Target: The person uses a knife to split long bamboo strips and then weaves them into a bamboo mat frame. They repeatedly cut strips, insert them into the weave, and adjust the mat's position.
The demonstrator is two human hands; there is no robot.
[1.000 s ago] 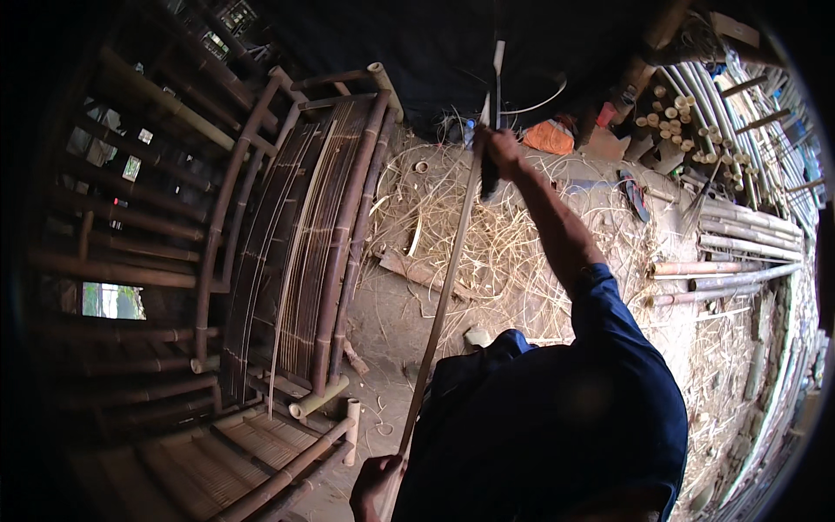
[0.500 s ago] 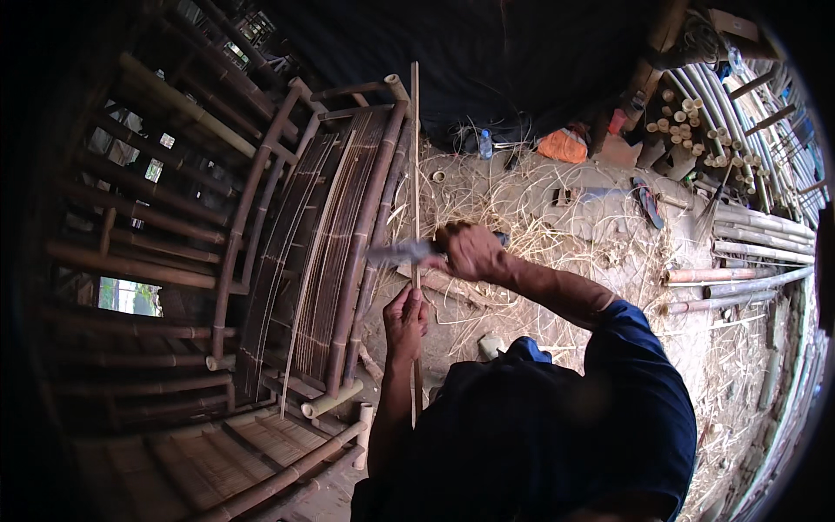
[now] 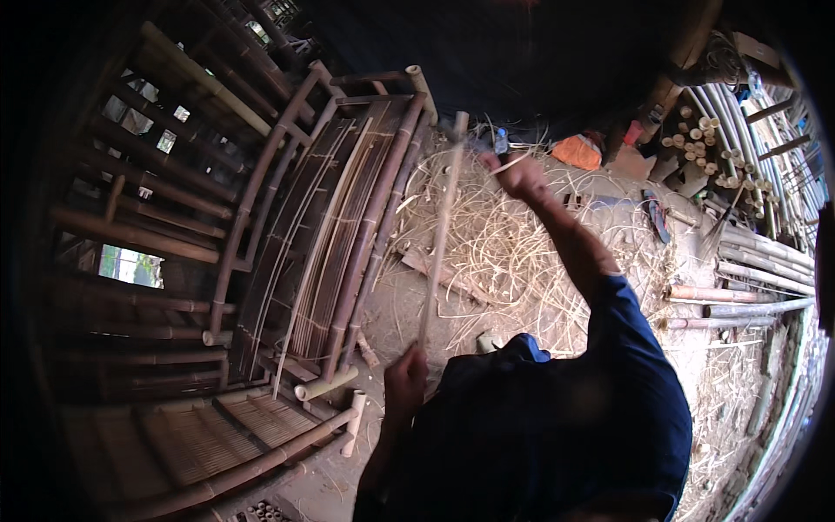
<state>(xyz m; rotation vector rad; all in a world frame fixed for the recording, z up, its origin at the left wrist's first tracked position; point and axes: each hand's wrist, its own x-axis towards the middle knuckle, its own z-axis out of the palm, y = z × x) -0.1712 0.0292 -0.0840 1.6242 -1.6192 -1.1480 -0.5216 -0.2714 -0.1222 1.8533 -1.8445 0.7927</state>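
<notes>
A long pale bamboo strip [image 3: 442,226] stretches away from me. My left hand [image 3: 406,376] is closed round its near end, low in front of my body. My right arm is stretched forward, and my right hand [image 3: 522,179] is closed on a knife [image 3: 468,143]. Its grey blade is smeared by motion and lies by the strip's far end; I cannot tell whether they touch. A thin pale sliver shows at the right hand's fingers. Thin curly bamboo shavings [image 3: 522,252] cover the ground beneath the arm.
To my left stands a dark bamboo bench [image 3: 348,217] with loose strips on its slats. A bamboo frame [image 3: 261,470] lies nearer. Further off are a blue-capped bottle [image 3: 501,139], an orange bag [image 3: 577,152], a sandal [image 3: 657,216] and stacked bamboo poles [image 3: 765,257].
My right hand and the knife have moved forward, from near my left hand to the strip's far end. My left hand has drawn back toward me with the strip, which now leans right.
</notes>
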